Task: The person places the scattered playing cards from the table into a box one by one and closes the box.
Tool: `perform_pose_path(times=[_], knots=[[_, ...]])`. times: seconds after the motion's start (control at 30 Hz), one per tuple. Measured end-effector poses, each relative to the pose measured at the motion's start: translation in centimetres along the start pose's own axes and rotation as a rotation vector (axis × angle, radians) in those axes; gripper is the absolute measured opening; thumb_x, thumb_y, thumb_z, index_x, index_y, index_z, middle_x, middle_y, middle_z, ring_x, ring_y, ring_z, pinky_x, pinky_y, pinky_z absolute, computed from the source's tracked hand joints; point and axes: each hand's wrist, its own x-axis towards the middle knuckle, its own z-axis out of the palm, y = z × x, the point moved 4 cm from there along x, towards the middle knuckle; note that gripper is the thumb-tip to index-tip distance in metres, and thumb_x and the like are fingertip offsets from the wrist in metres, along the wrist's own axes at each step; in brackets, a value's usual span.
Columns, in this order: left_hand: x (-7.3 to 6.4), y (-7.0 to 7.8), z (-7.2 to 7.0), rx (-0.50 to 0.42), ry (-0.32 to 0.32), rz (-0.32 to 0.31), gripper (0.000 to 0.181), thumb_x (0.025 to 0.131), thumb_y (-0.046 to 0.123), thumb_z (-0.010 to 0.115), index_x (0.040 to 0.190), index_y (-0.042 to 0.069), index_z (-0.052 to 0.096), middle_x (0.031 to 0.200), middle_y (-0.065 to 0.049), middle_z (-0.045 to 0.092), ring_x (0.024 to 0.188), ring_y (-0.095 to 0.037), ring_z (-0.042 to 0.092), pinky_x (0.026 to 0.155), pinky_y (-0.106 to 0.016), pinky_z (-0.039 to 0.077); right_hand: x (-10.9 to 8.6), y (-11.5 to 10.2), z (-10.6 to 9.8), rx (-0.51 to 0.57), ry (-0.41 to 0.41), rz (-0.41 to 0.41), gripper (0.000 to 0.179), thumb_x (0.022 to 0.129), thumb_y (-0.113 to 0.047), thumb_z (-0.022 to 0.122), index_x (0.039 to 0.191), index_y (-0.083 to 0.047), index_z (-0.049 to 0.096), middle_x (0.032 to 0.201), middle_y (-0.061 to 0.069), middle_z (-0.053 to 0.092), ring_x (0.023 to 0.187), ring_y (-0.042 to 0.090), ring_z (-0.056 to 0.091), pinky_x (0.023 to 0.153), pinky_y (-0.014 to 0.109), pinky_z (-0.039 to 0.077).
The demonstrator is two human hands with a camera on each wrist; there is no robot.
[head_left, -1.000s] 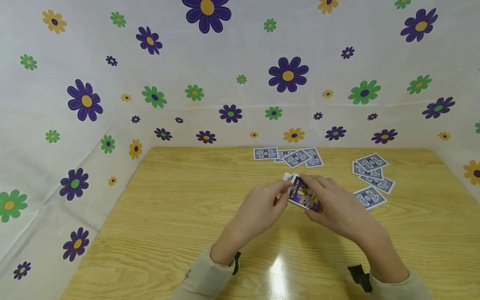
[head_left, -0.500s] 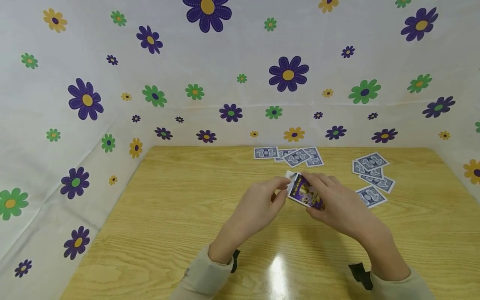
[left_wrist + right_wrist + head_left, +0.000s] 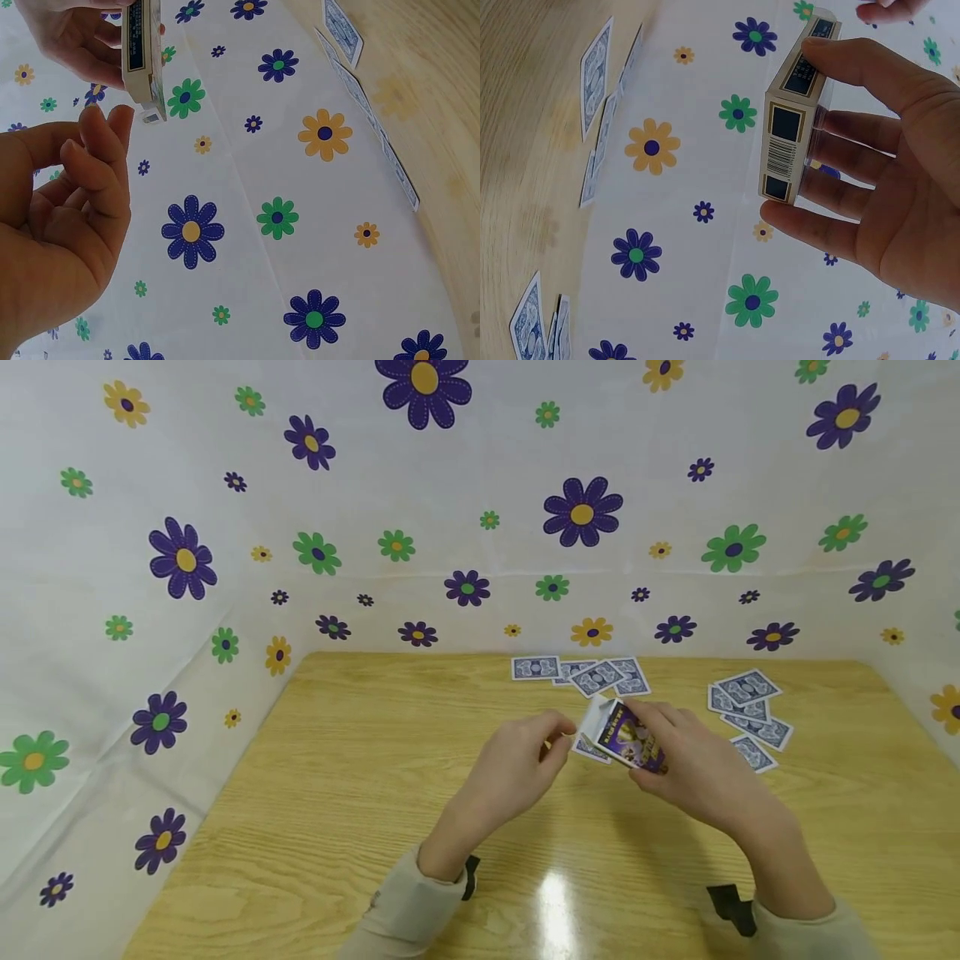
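My right hand (image 3: 697,768) grips the card box (image 3: 633,739) above the tabletop (image 3: 360,760), its open flap end toward the left. My left hand (image 3: 517,764), loosely curled around nothing, is just left of it. Far cards (image 3: 536,668) and right-hand cards (image 3: 747,687) show blue backs.

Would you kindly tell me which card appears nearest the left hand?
The card partly hidden behind the box, beside the left hand; the back cards and rightmost cards lie farther away.

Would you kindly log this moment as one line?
right hand: holds card box | flap: open | left hand: near flap, holding nothing | cards: backs up on table
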Motion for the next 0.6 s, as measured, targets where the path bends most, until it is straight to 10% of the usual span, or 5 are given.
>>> perform_pose_path(times=[0.27,0.6], knots=[[0.9,-1.5,2.2,0.079,-0.095,-0.098,0.018,0.098,0.013,0.058,0.111,0.007,0.068,0.091,-0.002,0.072,0.064,-0.006,0.056,0.054,-0.018,0.045,-0.3,1.1,-0.6,0.006,0.01,0.018,0.081,0.082,-0.02,0.081,0.149,-0.002,0.04,0.135,0.024,0.055,0.108,0.038,0.059,0.082,0.05,0.054],[4.7,-3.1,7.8,0.391,-0.342,-0.232,0.014,0.092,0.023,0.064,0.094,0.01,0.068,0.08,-0.003,0.066,0.067,-0.016,0.059,0.053,-0.029,0.048,-0.2,1.2,-0.6,0.027,0.009,0.02,0.081,0.081,-0.018,0.081,0.149,-0.002,0.04,0.138,0.025,0.052,0.113,0.042,0.057,0.087,0.054,0.052]])
